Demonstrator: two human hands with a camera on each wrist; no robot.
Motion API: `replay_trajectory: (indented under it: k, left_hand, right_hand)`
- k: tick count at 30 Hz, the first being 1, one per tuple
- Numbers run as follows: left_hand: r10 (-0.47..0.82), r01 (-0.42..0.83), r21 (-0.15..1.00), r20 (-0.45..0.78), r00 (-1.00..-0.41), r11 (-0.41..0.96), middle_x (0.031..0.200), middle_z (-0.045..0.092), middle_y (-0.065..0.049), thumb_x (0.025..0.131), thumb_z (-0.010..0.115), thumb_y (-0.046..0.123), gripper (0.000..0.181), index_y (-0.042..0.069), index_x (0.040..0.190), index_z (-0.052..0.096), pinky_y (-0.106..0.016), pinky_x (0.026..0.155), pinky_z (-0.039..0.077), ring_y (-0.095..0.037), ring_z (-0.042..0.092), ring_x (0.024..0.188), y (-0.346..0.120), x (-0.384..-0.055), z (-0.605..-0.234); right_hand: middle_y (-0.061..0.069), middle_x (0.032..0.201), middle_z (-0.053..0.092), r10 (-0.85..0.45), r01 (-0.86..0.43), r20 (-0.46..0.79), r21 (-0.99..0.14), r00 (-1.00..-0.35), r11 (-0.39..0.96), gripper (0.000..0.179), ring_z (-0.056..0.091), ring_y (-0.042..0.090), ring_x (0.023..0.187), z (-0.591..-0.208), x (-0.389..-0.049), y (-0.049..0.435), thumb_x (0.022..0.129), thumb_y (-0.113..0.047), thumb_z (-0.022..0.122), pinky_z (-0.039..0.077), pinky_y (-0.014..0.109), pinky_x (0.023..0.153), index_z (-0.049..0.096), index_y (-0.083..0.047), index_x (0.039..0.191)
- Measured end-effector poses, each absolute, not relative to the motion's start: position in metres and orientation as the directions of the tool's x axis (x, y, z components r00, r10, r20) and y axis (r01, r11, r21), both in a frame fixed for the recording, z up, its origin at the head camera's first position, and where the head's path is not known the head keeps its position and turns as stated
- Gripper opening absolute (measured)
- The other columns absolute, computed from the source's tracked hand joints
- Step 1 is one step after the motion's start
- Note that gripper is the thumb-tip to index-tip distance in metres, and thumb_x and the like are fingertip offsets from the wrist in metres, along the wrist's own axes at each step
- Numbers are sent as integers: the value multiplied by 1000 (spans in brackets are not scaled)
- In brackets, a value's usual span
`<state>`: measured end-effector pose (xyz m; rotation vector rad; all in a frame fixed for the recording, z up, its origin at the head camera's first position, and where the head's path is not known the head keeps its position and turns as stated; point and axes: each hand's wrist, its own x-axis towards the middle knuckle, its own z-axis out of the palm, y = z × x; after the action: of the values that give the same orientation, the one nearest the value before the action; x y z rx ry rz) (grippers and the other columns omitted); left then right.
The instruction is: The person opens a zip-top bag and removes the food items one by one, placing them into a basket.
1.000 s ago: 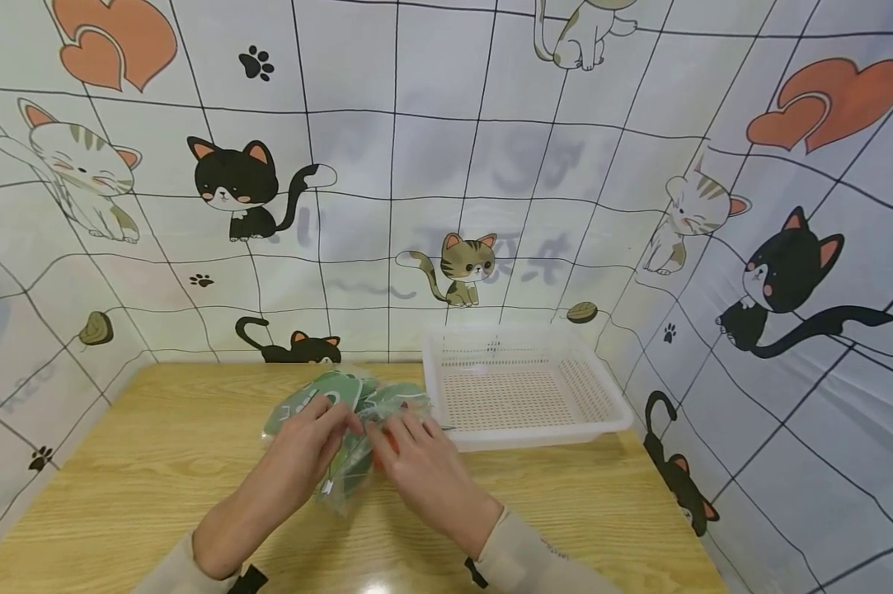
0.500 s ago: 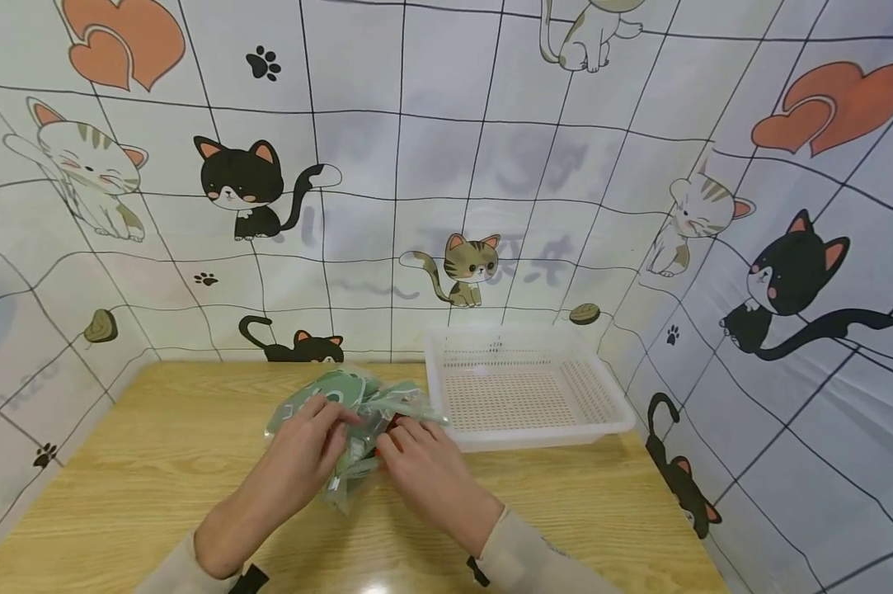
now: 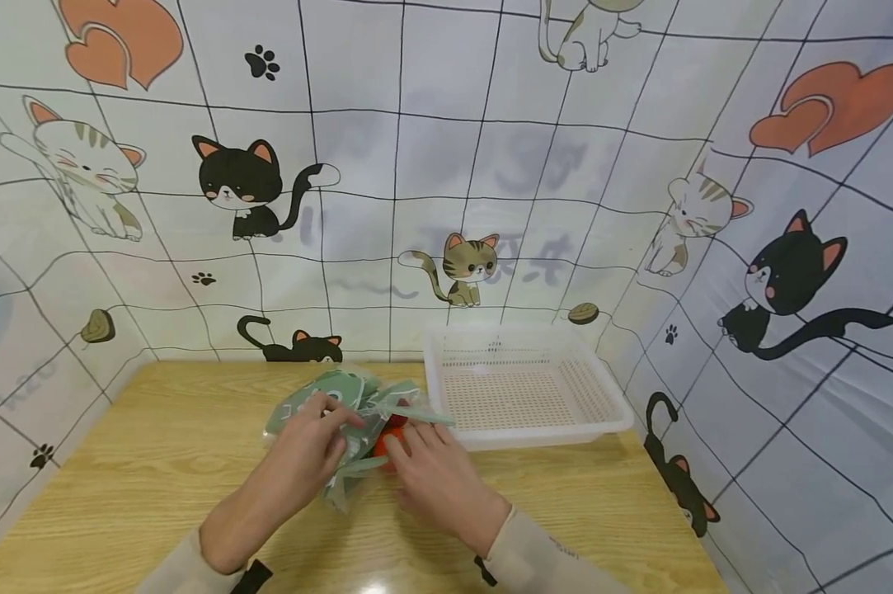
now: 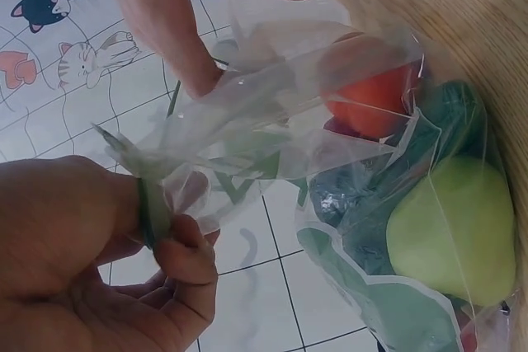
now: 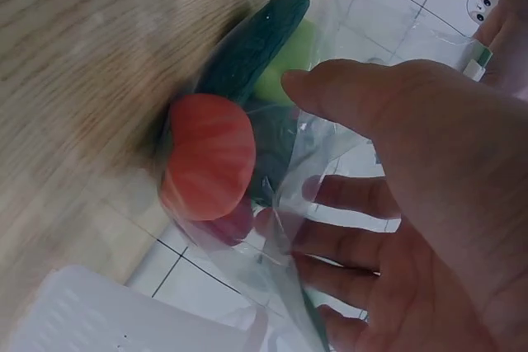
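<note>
A clear plastic bag with green print (image 3: 335,386) lies on the table, its mouth spread apart. My left hand (image 3: 305,441) pinches the bag's edge between thumb and fingers, seen close in the left wrist view. My right hand (image 3: 442,478) is at the other side of the mouth, its fingers spread against the plastic and its thumb apart. In the right wrist view a red tomato (image 5: 210,158) shows in the opening, near a dark green cucumber (image 5: 256,47) and a partly hidden dark red item (image 5: 229,224). A light green, rounded fruit or vegetable (image 4: 454,232) sits deeper inside.
A white perforated plastic basket (image 3: 542,435) stands at the back right of the wooden table (image 3: 164,462), just right of the bag. Cloth walls with printed cats (image 3: 446,165) enclose the table at the back and sides.
My right hand has shifted slightly right and down, drawing the bag's mouth wider. The tomato, mostly covered before, now shows between the hands. My left hand has barely moved.
</note>
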<state>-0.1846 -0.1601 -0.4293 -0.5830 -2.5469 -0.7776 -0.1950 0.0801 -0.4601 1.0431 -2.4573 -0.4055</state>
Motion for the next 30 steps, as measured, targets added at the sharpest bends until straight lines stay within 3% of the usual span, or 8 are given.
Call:
replay_trajectory:
  k: [5, 11, 19, 25, 30]
  left_hand:
    - [262, 482, 449, 468, -844, 752, 113, 71, -9, 95, 69, -16, 37, 7, 116, 87, -22, 62, 45, -5, 48, 75, -156, -184, -429]
    - [246, 457, 411, 470, -847, 789, 112, 69, -10, 98, 82, -8, 26, 6, 119, 85, -22, 63, 50, -7, 52, 76, -153, -183, -428]
    - [279, 453, 372, 435, -856, 810, 113, 65, -6, 91, 73, -21, 43, 16, 107, 87, -21, 60, 43, -12, 52, 77, -148, -180, -425]
    - [276, 405, 354, 361, -891, 843, 121, 68, -10, 92, 76, -16, 42, 14, 120, 88, -22, 59, 43, -13, 54, 78, -142, -182, -423]
    - [225, 356, 394, 342, -913, 847, 125, 69, -15, 97, 79, -10, 38, 8, 131, 84, -24, 59, 48, -14, 57, 72, -141, -184, -425]
  right_hand:
    - [1, 127, 70, -744, -613, 323, 424, -585, 666, 65, 69, 20, 116, -462, -193, 86, 93, -65, 92, 59, 33, 100, 73, -20, 136]
    - [0, 122, 68, -764, -647, 359, 407, -536, 645, 47, 64, 19, 112, -460, -184, 93, 90, -59, 96, 54, 30, 91, 80, -25, 118]
    - [-7, 119, 80, -758, -632, 303, 421, -578, 651, 48, 67, 17, 118, -457, -179, 94, 98, -61, 89, 51, 29, 89, 79, -25, 127]
    - [-7, 114, 76, -792, -662, 311, 435, -526, 611, 26, 71, 15, 111, -461, -178, 98, 106, -43, 87, 53, 28, 91, 76, -24, 119]
    - [-10, 103, 71, -827, -728, 324, 396, -460, 560, 14, 68, 10, 96, -463, -179, 104, 107, -27, 86, 40, 21, 80, 72, -27, 110]
